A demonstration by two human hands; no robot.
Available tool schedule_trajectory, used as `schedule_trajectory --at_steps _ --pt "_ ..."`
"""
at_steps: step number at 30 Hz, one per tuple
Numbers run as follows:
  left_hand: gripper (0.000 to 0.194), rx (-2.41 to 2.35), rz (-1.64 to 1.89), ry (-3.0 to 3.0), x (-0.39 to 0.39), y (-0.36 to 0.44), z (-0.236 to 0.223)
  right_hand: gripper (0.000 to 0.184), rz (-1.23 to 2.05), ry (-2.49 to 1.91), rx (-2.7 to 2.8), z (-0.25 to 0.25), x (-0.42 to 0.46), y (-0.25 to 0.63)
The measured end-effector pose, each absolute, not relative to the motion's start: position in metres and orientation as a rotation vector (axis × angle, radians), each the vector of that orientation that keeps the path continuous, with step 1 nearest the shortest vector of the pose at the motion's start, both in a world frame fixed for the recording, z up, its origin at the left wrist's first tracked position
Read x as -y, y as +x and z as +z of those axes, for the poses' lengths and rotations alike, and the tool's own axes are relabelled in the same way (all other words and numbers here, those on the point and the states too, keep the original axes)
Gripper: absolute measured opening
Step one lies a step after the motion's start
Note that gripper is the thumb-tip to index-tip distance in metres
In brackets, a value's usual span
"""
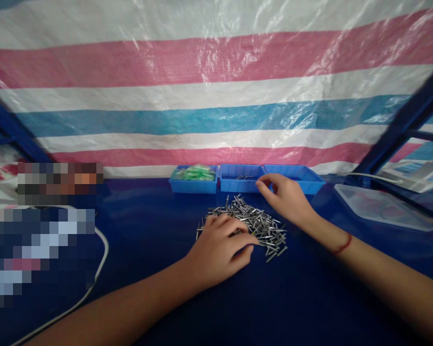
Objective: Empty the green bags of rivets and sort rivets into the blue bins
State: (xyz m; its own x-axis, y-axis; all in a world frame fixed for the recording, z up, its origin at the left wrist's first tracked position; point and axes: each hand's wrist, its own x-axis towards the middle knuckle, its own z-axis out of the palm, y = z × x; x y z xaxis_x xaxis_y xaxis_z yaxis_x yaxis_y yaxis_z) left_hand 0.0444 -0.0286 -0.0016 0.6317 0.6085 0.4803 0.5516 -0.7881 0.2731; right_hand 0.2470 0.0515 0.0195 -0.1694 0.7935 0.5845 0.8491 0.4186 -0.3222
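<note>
A loose pile of thin silvery metal fasteners, nail- or rivet-like (pixel 261 226), lies on the dark blue table. My left hand (pixel 222 247) rests over the pile's near left side, fingers bent, thumb and forefinger tips close together; anything between them is hidden. Beyond the pile, my right hand (pixel 286 197) is in front of the blue bins, its thumb and forefinger pinched. Whatever they may hold is too small to make out. Several similar fasteners lie inside the middle blue bin (pixel 234 186), just left of my right fingertips.
A blue bin with green plastic packets (pixel 198 173) stands at the left of the row; another blue bin (pixel 312 185) is at the right. Farther right lies a translucent plastic lid (pixel 382 209). A white cable (pixel 103 259) curves along the left. Striped sheeting (pixel 216 115) hangs behind.
</note>
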Motion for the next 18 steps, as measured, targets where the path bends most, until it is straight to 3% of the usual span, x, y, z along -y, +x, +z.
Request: schedule_trajectory --at_steps 5,18 --pt "0.023 -0.726 0.628 2.972 0.034 0.051 0.001 0.019 0.053 -1.313 1.953 0.017 -0.009 0.25" --pt "0.015 -0.924 0.604 2.79 0.035 0.056 -0.002 0.017 0.301 -1.182 1.959 0.023 0.014 0.245"
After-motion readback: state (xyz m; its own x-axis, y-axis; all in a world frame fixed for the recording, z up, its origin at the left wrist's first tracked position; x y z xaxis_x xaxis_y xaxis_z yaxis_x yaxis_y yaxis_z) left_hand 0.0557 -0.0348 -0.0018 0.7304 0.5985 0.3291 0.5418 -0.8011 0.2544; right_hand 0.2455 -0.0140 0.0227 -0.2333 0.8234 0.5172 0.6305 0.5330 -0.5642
